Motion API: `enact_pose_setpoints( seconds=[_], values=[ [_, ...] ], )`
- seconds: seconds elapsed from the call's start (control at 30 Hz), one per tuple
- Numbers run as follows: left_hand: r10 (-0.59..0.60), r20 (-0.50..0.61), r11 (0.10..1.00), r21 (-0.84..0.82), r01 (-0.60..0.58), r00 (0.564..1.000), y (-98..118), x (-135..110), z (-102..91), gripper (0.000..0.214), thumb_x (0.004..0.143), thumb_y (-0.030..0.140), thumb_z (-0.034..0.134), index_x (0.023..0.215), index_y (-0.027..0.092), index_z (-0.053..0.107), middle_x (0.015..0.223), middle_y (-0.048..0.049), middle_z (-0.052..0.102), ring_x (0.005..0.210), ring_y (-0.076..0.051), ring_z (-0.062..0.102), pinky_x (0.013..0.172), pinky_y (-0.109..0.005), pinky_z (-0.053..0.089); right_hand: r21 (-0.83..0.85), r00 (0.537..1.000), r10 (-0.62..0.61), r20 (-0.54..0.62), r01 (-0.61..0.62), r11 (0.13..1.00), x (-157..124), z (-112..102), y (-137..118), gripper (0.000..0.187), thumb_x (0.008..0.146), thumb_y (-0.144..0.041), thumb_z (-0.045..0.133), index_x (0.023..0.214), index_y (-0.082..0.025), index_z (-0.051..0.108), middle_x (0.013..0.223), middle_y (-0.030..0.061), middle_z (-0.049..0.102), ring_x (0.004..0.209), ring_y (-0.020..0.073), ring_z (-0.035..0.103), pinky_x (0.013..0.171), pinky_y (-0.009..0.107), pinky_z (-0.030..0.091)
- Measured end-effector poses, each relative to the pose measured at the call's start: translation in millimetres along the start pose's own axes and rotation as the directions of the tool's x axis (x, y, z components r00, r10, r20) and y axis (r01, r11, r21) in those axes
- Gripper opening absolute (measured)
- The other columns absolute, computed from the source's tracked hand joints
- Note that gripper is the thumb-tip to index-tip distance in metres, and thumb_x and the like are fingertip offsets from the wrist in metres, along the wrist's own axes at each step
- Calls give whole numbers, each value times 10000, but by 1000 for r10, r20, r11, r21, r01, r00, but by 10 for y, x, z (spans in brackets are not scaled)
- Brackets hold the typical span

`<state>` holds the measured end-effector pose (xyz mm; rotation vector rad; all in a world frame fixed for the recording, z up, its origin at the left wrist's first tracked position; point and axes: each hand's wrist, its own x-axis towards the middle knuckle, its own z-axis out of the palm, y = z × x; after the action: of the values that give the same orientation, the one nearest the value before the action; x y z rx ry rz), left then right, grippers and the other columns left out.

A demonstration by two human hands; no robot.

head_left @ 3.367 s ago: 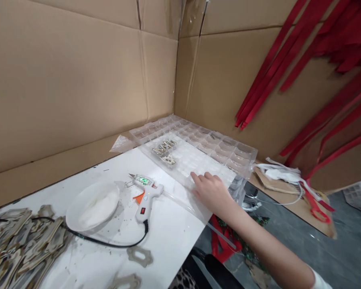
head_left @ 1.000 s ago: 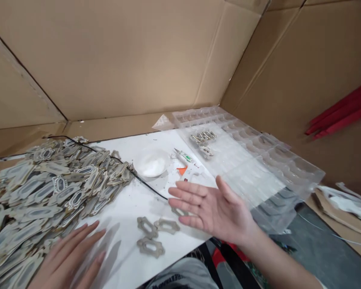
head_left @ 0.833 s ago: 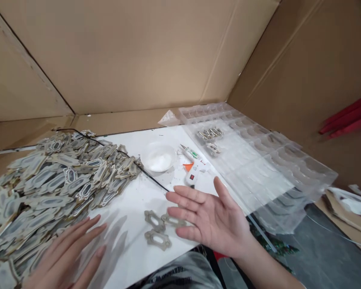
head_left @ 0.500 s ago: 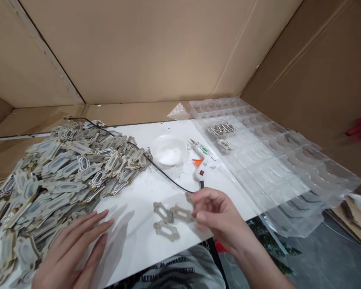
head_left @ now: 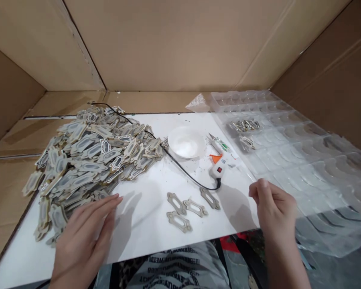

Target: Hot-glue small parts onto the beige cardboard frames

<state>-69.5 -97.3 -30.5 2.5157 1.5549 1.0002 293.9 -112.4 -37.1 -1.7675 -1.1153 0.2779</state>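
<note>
My left hand (head_left: 87, 230) is open, fingers stretched out beside the front edge of a big heap of flat grey ornate frame pieces (head_left: 90, 166); nothing shows in it. My right hand (head_left: 273, 208) hovers by the table's right edge, its fingers curled closed; whatever they hold, if anything, is hidden. Between the hands several loose open-centred frame pieces (head_left: 180, 222) lie flat on the white tabletop (head_left: 144, 233). Behind them rests a white glue gun (head_left: 218, 169) with an orange trigger, its black cord (head_left: 180, 166) running left across the heap.
A white bowl (head_left: 186, 142) stands behind the loose pieces. On the right, clear plastic compartment trays (head_left: 291, 160) extend past the table edge; small metallic parts (head_left: 245, 125) sit in one compartment. Cardboard walls (head_left: 180, 48) enclose the back and sides.
My right hand has moved right, away from the loose frame pieces, and its fingers have curled closed. The piece formerly behind it now shows fully. My left hand stays beside the heap; the view has shifted.
</note>
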Motion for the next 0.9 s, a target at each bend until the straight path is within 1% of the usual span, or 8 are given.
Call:
enact_pose_setpoints(
  seconds=[0.1,0.2,0.33,0.47,0.57,0.63,0.73,0.9],
  values=[
    [5,1,1000,7,-5,1000,70,54,26,197,917,235,565,1096,234,647,1042,-23,711,937,-184,651,882,-321,504,41,996,-87,2,87,995,-19,59,77,181,852,-379,643,850,-200,668,697,-2,593,595,124,568,532,236,477],
    [36,36,999,-2,-36,999,121,71,20,207,920,235,564,1112,229,640,1054,-30,699,926,-179,636,856,-311,491,113,984,-178,-1,177,978,-52,133,103,511,761,-297,745,1241,-254,576,1173,87,618,930,192,669,734,312,569],
    [13,88,1000,5,-14,996,150,-54,-1,222,941,276,536,1133,223,635,1050,-34,684,932,-175,621,867,-296,467,-30,957,-281,75,283,959,-190,141,-30,83,850,-238,696,923,-211,667,656,-39,622,471,83,541,446,186,428],
    [-117,97,993,17,116,988,178,-313,-35,249,945,328,534,1152,228,629,1007,-24,683,889,-166,639,855,-285,479,-107,787,-567,243,603,791,-410,204,-291,381,932,-198,582,559,-189,506,457,-55,415,406,80,379,406,231,300],
    [-182,69,983,7,182,981,197,-479,-80,230,933,321,553,1132,242,639,1006,-22,691,856,-165,657,841,-295,503,29,667,-659,347,695,718,-626,371,-484,147,926,-102,557,847,-132,677,672,35,650,602,138,543,560,261,444],
    [-171,53,985,4,171,984,201,-541,-102,199,925,281,570,1100,236,653,994,-26,702,837,-164,665,830,-299,516,105,587,-680,440,718,688,-780,507,-576,220,918,-58,531,1064,-109,687,897,81,726,780,175,594,704,305,496],
    [-93,38,995,-16,94,995,203,-576,-101,175,895,183,605,1055,209,673,962,-34,716,838,-161,669,809,-290,522,156,464,-722,514,777,610,-975,687,-643,188,904,-107,581,1050,-124,699,990,63,729,863,199,578,817,362,473],
    [46,78,996,67,-51,996,210,-600,-42,261,869,166,629,1117,222,688,1047,-71,719,916,-213,653,863,-361,496,72,449,-722,526,823,564,-1106,818,-646,236,933,-272,608,1115,-147,693,1093,44,724,956,210,560,828,379,415]
  ],
)
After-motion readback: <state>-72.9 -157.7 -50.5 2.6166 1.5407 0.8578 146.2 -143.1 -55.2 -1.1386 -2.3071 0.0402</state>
